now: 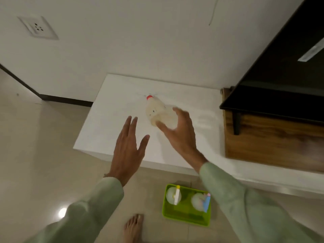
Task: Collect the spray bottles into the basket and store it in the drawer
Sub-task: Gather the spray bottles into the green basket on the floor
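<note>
A translucent bottle with a red cap (pixel 156 109) stands on the white ledge (pixel 112 123). My right hand (pixel 180 130) is wrapped around its lower part, thumb at the base and fingers on the far side. My left hand (pixel 128 148) hovers open over the ledge's front left, fingers spread, holding nothing. On the floor below sits the green basket (pixel 185 219). It holds two spray bottles, one with a white and yellow nozzle (pixel 172 195) and one with a blue and pink nozzle (pixel 200 201). No drawer can be made out.
A wooden cabinet (pixel 273 142) with a black top stands on the ledge to the right. A white wall with a socket (pixel 37 28) rises behind. My bare foot (pixel 133 228) is on the tiled floor, left of the basket.
</note>
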